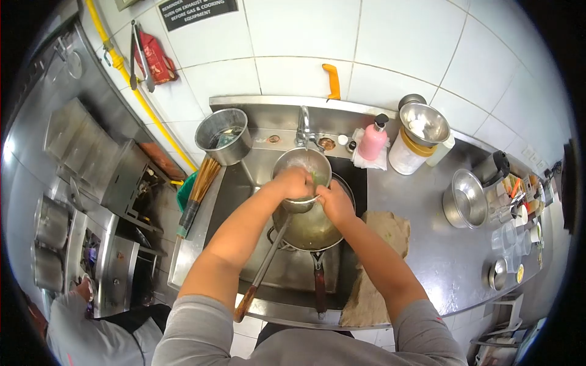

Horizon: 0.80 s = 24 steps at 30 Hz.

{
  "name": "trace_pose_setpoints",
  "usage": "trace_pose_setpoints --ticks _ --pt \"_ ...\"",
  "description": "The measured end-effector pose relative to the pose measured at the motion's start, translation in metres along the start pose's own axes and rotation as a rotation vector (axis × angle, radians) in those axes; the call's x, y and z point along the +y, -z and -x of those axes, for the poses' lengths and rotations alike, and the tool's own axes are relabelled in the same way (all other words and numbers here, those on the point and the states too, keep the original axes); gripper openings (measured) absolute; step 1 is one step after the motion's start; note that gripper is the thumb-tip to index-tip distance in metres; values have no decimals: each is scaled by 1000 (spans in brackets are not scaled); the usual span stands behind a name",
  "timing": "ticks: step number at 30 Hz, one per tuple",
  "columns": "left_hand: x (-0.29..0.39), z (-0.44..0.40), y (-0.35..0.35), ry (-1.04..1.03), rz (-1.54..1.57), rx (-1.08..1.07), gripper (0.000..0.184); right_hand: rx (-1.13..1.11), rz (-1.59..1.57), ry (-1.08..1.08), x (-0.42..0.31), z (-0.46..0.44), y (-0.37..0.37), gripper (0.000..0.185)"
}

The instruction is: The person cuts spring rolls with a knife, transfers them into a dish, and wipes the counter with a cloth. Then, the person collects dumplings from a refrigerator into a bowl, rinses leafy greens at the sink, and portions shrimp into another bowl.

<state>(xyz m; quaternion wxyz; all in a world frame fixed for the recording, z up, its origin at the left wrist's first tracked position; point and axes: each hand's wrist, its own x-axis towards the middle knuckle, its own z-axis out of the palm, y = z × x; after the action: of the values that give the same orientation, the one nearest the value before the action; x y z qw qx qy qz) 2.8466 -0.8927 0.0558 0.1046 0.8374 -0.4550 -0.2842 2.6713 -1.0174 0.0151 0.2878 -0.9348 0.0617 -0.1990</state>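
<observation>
A round metal bowl is under the faucet, tilted over a wide pan in the sink. My right hand grips the bowl's right rim with thumb and fingers. Inside the bowl, my left hand is closed, its fingertips mostly hidden. A bit of green shows beside the fingers. Below the bowl, a long metal handle with a wooden grip slants across the sink's front edge; whether it belongs to the bowl I cannot tell. The pan's own wooden handle points toward me.
Left of the faucet stands a deep metal pot, near a bamboo brush. A pink pump bottle and a stacked bowl are behind right. A brown cloth lies by the sink. Another person's sleeve is at lower left.
</observation>
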Motion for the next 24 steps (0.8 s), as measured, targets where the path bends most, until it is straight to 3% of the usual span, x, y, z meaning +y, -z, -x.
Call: trace_pose_setpoints --ticks 1,3,6,7,8,10,11,13,14,16,18,20,21,22,24 --pt "-3 4 -5 7 5 6 52 -4 -6 2 -2 1 0 19" --pt "-7 11 -19 -69 -226 267 58 -13 -9 11 -4 2 -1 18" --pt "-17 10 -19 -121 -155 340 61 -10 2 33 -4 4 -4 20" --pt "-7 20 -18 -29 -251 569 62 -6 5 33 -4 3 -4 21" --pt "-18 6 -23 -26 -250 570 62 -1 7 30 -5 2 -4 22" --pt "-44 -32 -30 89 -259 274 56 -11 17 21 -2 2 -14 23" --pt "-44 -33 -22 84 -255 275 56 -20 31 13 -1 1 -13 24" --pt "-48 -30 -7 -134 220 507 50 13 10 43 -1 1 -3 25" --pt "-43 -31 2 -136 221 501 50 47 -20 77 -2 0 1 25" --pt "-35 -29 20 -171 678 417 40 25 15 71 4 -4 0 25" --pt "-21 -21 18 -121 625 473 39 -5 54 80 2 -5 -1 26" --pt "-15 -23 1 -143 311 554 39 14 -14 42 -4 -8 0 25" --pt "-19 -26 2 -135 340 286 43 16 -7 42 -4 -10 3 25" --pt "-20 -24 5 -141 344 281 43 24 -8 47 -5 -8 7 24" --pt "-12 -5 14 -305 182 582 40 29 -7 33 -4 -1 10 23"
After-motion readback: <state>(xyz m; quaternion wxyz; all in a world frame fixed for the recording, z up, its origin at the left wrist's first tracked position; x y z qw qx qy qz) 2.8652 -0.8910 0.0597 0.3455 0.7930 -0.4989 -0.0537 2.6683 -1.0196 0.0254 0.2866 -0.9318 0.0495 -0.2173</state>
